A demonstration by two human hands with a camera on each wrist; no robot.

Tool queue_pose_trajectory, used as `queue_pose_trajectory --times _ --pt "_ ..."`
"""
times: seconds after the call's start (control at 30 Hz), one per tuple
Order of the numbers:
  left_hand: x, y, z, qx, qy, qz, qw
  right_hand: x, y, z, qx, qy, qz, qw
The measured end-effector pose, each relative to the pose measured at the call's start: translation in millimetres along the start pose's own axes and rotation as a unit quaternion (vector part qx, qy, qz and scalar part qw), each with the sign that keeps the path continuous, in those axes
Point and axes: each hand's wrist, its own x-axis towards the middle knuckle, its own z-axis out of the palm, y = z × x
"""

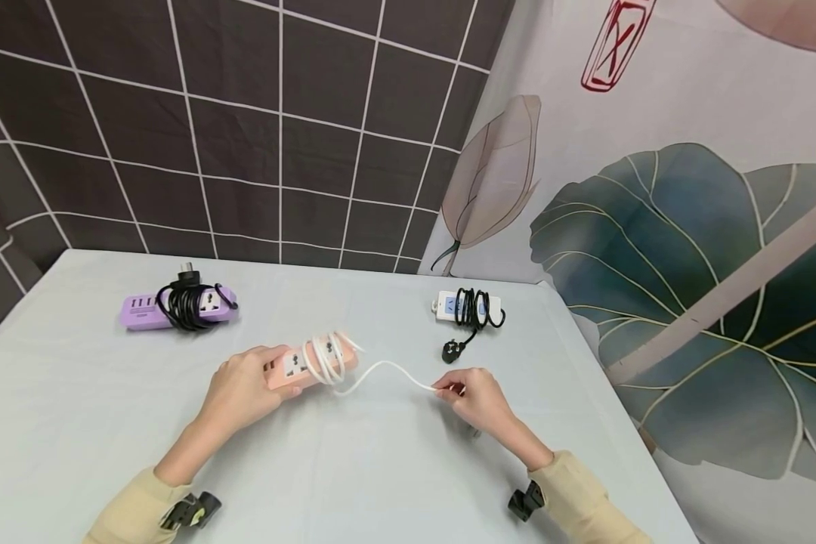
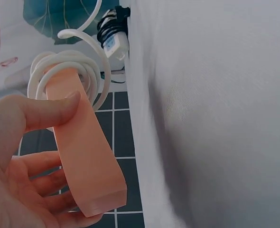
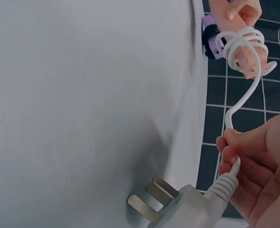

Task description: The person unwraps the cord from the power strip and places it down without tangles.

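1. The left hand (image 1: 245, 389) grips one end of the peach power strip (image 1: 291, 370); its thumb presses along the flat back, with the other fingers bent around the opposite side.
2. That strip is held just above the table (image 1: 353, 468), near its middle, tilted with the socket face visible from the head view.
3. A white cord (image 1: 323, 361) loops several times around the strip's far end, then runs in a loose curve across to the right hand (image 1: 477, 398).
4. The right hand's thumb and fingertips pinch this cord close to its white plug (image 3: 190, 209), which hangs below the fingers, metal prongs exposed.
5. Farther back on the left lies a purple power strip (image 1: 143, 312), wrapped in black cord (image 1: 189, 306).
6. Farther back on the right lies a white power strip (image 1: 446, 304), also bound with black cord, its black plug (image 1: 452, 350) resting beside it on the table.
7. Behind the table hangs a dark, white-lined backdrop (image 1: 238, 151).
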Motion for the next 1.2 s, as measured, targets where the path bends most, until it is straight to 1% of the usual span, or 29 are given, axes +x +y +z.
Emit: queue_pose_trajectory --times 0.1,0.2,0.33,0.47,0.6,0.9,1.03,1.2 --pt "-0.1 -0.6 0.2 -0.001 0.001 0.001 1.0000 2.8 2 0 -0.026 0.000 -0.007 0.9996" --pt "-0.2 -1.6 0.6 0.000 0.001 0.000 1.0000 4.8 4 -1 -0.077 0.006 -0.033 0.9964" --pt "-0.6 -2.3 0.5 0.001 0.003 -0.002 1.0000 6.2 8 -1 -0.155 0.021 -0.087 0.9838" --pt "-1.2 -2.2 0.1 0.000 0.007 -0.002 1.0000 5.2 10 0 -0.196 0.022 -0.121 0.9729" --pt "-1.9 -1.9 -0.2 0.001 0.009 -0.003 1.0000 3.1 14 1 -0.210 0.008 -0.136 0.9681" --pt "-2.5 -2.2 -0.7 0.000 0.007 -0.009 0.9999 2.1 21 2 -0.227 -0.020 -0.152 0.9616" --pt "-3.1 -2.6 -0.3 -0.002 0.007 -0.013 0.9999 2.5 23 3 -0.216 -0.036 -0.146 0.9647" --pt "-3.4 -2.7 0.9 -0.005 0.005 -0.014 0.9999 1.8 23 3 -0.197 -0.067 -0.132 0.9691"
